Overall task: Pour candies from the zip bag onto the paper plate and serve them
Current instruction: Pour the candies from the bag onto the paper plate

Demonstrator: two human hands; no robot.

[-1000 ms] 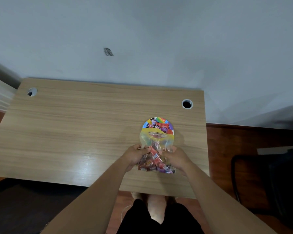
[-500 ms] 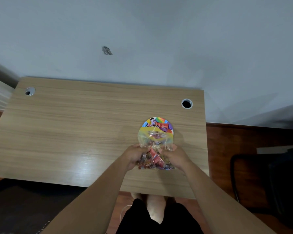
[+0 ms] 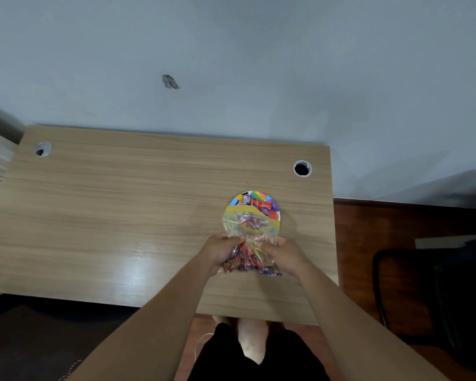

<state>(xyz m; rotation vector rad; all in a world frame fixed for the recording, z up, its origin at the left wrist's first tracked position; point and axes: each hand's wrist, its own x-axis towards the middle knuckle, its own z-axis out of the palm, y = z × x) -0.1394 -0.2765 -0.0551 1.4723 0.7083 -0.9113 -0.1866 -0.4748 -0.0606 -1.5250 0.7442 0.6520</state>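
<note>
A clear zip bag [image 3: 248, 229] with a yellow zip strip is held over the near half of a small colourful paper plate [image 3: 254, 195] on the wooden desk. Its open mouth points away from me, over the plate. Wrapped candies [image 3: 261, 206], mostly red and purple, lie on the plate's far part. More candies [image 3: 248, 264] sit bunched in the bag's bottom between my hands. My left hand [image 3: 221, 250] grips the bag's left side and my right hand [image 3: 285, 253] grips its right side.
The wooden desk [image 3: 121, 215] stands against a pale wall. It has a cable hole at the far left [image 3: 42, 149] and one at the far right [image 3: 302, 168]. A dark chair [image 3: 423, 284] stands on the floor to the right of the desk.
Both hands keep their grip while the bag's mouth has shifted and crumpled slightly over the plate. The plate and the candies on it look unchanged.
</note>
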